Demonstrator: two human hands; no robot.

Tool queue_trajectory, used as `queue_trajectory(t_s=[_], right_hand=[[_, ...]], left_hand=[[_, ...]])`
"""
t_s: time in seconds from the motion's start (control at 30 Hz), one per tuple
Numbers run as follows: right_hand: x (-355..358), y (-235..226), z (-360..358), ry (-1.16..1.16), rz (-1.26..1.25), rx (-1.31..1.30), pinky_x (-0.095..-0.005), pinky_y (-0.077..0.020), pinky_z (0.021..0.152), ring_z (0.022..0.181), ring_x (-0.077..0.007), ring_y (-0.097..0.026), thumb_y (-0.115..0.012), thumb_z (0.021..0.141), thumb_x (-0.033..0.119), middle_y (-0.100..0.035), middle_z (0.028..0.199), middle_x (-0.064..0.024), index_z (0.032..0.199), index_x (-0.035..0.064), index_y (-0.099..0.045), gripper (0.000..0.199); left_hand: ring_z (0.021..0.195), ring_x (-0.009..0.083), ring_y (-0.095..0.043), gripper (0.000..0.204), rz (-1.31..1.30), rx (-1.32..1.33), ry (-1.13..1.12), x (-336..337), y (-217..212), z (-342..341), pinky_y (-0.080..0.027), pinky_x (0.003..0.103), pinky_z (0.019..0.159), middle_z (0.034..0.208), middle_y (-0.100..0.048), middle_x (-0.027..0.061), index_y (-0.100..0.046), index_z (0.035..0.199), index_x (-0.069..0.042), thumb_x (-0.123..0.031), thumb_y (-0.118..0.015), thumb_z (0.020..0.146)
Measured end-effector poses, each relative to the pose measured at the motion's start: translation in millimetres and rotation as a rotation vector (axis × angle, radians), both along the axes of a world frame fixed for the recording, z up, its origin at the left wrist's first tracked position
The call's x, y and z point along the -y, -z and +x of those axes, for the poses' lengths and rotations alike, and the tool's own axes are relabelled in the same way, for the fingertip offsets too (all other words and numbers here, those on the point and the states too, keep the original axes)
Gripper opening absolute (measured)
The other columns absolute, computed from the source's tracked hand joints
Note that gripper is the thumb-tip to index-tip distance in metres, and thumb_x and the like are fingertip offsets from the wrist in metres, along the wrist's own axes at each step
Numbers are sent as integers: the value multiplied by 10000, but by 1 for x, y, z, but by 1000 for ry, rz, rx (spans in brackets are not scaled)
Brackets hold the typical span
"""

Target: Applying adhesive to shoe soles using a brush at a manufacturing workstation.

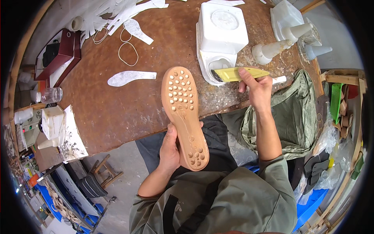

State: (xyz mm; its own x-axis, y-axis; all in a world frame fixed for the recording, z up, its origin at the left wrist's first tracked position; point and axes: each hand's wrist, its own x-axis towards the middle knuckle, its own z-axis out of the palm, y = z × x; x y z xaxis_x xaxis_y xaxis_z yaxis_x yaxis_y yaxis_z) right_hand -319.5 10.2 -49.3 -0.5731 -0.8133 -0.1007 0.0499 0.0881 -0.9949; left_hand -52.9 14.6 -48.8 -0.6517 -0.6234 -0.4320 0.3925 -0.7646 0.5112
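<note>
My left hand (pixel 170 151) grips a tan shoe sole (pixel 186 121) by its middle, holding it upright at the table's front edge. Round hollows mark the sole's forefoot and heel; many at the forefoot contain white dabs, while the heel hollows show none. In my right hand (pixel 258 89) is a flat brush with a yellow handle (pixel 235 74), pinched between thumb and fingers. Its dark bristles point left, over the small cup-like opening of a white plastic dispenser (pixel 223 33). Whether the bristles touch the white contents cannot be made out.
White insole-shaped pieces (pixel 130 77) and rubber bands (pixel 128 54) lie on the brown table (pixel 105 117). Cone-nozzled bottles (pixel 269 51) stand at the back right. A maroon box (pixel 62 58) and clear jar (pixel 50 95) sit left. A green bag (pixel 290 117) hangs at the right edge.
</note>
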Motion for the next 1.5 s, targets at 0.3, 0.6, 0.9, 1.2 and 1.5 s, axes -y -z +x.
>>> queue_trajectory(t_s=[0.3,0.6,0.9,1.2,1.5], right_hand=[[-1,-14,7,26,-58,-214,-186,-389,486,555,-49,-506,-666,864,143,-597,682,-10,938,-23,-659,182],[2,-2,15,-71,11,-226,-194,-395,473,528,-59,-522,-656,871,141,-610,679,-24,932,-20,-667,173],[-16,-37,-9,-237,127,-6,-206,-350,410,450,-70,-486,-676,836,102,-590,602,-29,859,-31,-659,136],[-33,-98,80,-205,-323,-279,-198,-420,477,568,-86,-565,-667,823,7,-659,758,-89,910,-58,-656,109],[-59,-130,77,-443,-548,-529,-235,-426,433,533,-129,-586,-696,791,43,-655,713,-124,879,-50,-664,132]], left_hand=[[1121,276,-540,531,-58,-153,36,13,1,4,-469,370,913,1277,-485,186,-309,1372,-20,-395,-254,1000],[1020,327,-602,566,-92,101,-32,4,7,0,-551,426,791,1248,-489,270,-281,1389,-31,-426,-271,983],[1118,288,-542,550,-178,101,-52,14,-12,0,-473,375,907,1290,-473,167,-247,1404,-43,-401,-289,989],[1085,275,-561,681,-113,-175,176,-3,-65,-2,-489,358,868,1266,-464,228,-231,1386,-13,-525,-310,943],[1108,263,-532,741,-353,-203,204,-22,-83,14,-448,353,904,1245,-475,226,-190,1394,24,-529,-357,930]])
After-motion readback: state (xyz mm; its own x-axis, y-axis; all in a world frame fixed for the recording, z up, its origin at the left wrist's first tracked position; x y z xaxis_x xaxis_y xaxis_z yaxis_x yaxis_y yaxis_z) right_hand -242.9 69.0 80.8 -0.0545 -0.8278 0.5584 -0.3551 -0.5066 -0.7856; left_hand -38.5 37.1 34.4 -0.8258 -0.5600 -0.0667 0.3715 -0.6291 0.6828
